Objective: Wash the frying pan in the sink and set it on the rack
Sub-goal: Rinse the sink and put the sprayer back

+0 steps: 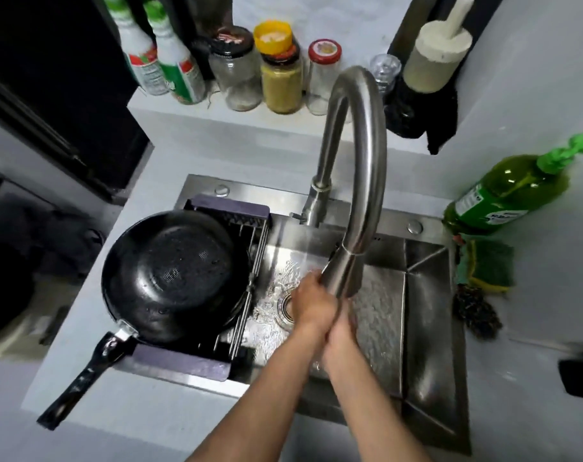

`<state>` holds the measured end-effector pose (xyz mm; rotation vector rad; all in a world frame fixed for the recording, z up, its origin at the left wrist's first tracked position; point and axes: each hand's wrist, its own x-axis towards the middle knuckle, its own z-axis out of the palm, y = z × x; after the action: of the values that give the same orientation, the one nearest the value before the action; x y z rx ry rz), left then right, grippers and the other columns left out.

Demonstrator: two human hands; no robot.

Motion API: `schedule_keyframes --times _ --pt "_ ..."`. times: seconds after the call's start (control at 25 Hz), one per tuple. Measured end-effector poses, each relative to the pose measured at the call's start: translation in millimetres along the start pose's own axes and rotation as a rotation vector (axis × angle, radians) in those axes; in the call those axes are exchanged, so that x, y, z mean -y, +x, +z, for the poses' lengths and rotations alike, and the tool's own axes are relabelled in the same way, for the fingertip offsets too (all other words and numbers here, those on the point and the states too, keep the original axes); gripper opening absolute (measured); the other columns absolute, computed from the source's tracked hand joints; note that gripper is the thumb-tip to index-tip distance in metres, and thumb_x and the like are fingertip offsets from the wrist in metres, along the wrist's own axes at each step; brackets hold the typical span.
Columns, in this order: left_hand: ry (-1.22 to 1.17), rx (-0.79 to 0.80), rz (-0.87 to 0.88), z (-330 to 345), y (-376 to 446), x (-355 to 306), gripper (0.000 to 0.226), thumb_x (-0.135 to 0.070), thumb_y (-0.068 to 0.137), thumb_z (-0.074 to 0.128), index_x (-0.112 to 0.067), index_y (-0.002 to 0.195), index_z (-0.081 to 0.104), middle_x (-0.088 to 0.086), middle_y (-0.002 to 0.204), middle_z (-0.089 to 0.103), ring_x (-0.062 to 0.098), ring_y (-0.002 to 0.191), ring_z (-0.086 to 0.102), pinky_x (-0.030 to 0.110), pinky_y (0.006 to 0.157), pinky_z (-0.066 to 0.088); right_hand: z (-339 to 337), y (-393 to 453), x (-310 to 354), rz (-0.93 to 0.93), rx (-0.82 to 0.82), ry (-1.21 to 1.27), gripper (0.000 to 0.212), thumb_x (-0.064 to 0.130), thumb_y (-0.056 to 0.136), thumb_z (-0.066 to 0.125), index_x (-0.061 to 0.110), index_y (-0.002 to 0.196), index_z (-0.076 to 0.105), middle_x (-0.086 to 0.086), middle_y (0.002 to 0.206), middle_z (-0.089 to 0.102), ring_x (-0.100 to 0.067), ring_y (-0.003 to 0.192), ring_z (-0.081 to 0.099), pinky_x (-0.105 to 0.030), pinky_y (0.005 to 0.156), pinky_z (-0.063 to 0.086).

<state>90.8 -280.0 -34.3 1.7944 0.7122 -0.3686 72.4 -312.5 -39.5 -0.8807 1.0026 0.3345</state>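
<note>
The black frying pan (170, 275) lies upside down on the wire rack (250, 261) over the left part of the steel sink (423, 315). Its black handle (80, 381) sticks out over the counter towards the lower left. My two hands are pressed together over the basin, right under the head of the tall steel faucet (353, 175). My left hand (311, 301) is curled over my right hand (340, 331), and neither holds an object. The faucet head and my left hand hide my right hand's fingers. The sink floor around the drain (285, 308) is wet.
A green dish soap bottle (503, 195) lies on the counter at the right, with a green and yellow sponge (486, 268) and a dark scourer (476, 315) below it. Several jars and bottles stand on the ledge (170, 108) behind the sink.
</note>
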Motion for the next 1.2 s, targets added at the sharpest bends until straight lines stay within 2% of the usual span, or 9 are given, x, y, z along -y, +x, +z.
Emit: schedule_keyframes --times 0.12,0.2,0.28,0.4,0.48,0.56,0.76,1.0,1.2 --pt "0.027 0.047 0.234 -17.1 8.4 11.6 0.012 -0.013 0.094 0.056 -0.017 0.085 0.062 -0.002 0.078 0.062 0.017 0.073 0.059 0.026 0.065 0.050 -15.6 -21.1 14.6 0.027 0.181 -0.118 0.026 0.018 0.102 0.044 0.013 0.105 0.069 -0.006 0.092 0.072 -0.022 0.094 0.063 -0.031 0.083 0.046" --pt "-0.089 0.192 0.174 -27.7 6.7 26.3 0.027 -0.024 0.101 0.048 -0.020 0.078 0.063 -0.005 0.066 0.059 0.010 0.058 0.052 0.014 0.051 0.042 -32.1 -40.5 41.2 -0.319 0.176 -0.558 0.024 0.012 0.096 0.058 0.030 0.110 0.067 0.009 0.101 0.070 -0.016 0.102 0.062 -0.026 0.078 0.046" --pt "-0.100 0.278 0.071 -31.3 0.7 41.3 0.028 -0.036 0.102 0.044 -0.027 0.087 0.066 -0.007 0.080 0.064 0.006 0.069 0.055 0.014 0.063 0.042 -40.0 -66.2 70.2 -0.718 0.182 -0.911 0.036 0.035 0.088 0.071 0.048 0.119 0.057 0.022 0.107 0.056 -0.007 0.095 0.058 -0.026 0.073 0.048" --pt "-0.154 0.287 -0.012 -32.4 -8.5 61.5 0.026 -0.036 0.101 0.044 -0.033 0.090 0.068 -0.012 0.090 0.068 0.003 0.085 0.061 0.013 0.069 0.042 -12.7 -82.9 98.3 -1.152 0.105 -1.161 0.035 0.071 0.075 0.061 0.036 0.079 0.060 0.014 0.070 0.059 -0.005 0.061 0.058 -0.029 0.054 0.051" --pt "-0.104 0.265 -0.040 -40.7 -10.7 70.8 0.025 -0.033 0.100 0.047 -0.029 0.090 0.069 -0.012 0.082 0.066 0.001 0.077 0.058 0.009 0.061 0.040 9.6 -77.4 100.9 -1.121 -0.029 -1.269 0.043 0.066 0.073 0.056 0.024 0.066 0.063 0.010 0.057 0.064 -0.007 0.054 0.064 -0.031 0.054 0.055" --pt "-0.044 0.239 -0.038 -53.7 -9.3 75.4 0.026 -0.031 0.100 0.049 -0.026 0.082 0.067 -0.011 0.081 0.067 0.005 0.077 0.058 0.011 0.058 0.040 5.1 -56.7 102.1 -0.958 -0.110 -1.319 0.039 0.057 0.071 0.060 0.019 0.074 0.070 0.005 0.064 0.071 -0.015 0.065 0.071 -0.036 0.063 0.059" --pt "0.137 0.208 0.056 -85.5 -5.3 74.5 0.026 -0.029 0.099 0.052 -0.012 0.086 0.068 0.000 0.079 0.070 0.013 0.077 0.061 0.029 0.073 0.049 -31.5 -3.3 120.7 -0.810 -0.112 -1.319 0.017 0.039 0.083 0.070 0.025 0.091 0.076 0.003 0.079 0.073 -0.021 0.081 0.070 -0.030 0.070 0.051" --pt "1.149 0.206 0.325 -117.4 -13.3 98.8 0.029 -0.030 0.092 0.047 -0.026 0.117 0.061 0.000 0.115 0.068 0.023 0.112 0.059 0.032 0.092 0.043 -48.2 26.2 149.3 -0.810 -0.056 -1.422 0.016 0.030 0.085 0.067 0.017 0.077 0.071 -0.003 0.068 0.070 -0.024 0.067 0.067 -0.037 0.064 0.056" --pt "1.382 0.431 0.461 -129.7 -26.3 103.4 0.033 -0.019 0.089 0.045 -0.020 0.118 0.060 0.006 0.121 0.064 0.029 0.115 0.055 0.041 0.097 0.043 -84.9 26.5 167.0 -0.660 0.006 -1.700 0.031 0.032 0.089 0.066 0.021 0.061 0.063 0.005 0.060 0.064 -0.011 0.058 0.063 -0.024 0.053 0.037"
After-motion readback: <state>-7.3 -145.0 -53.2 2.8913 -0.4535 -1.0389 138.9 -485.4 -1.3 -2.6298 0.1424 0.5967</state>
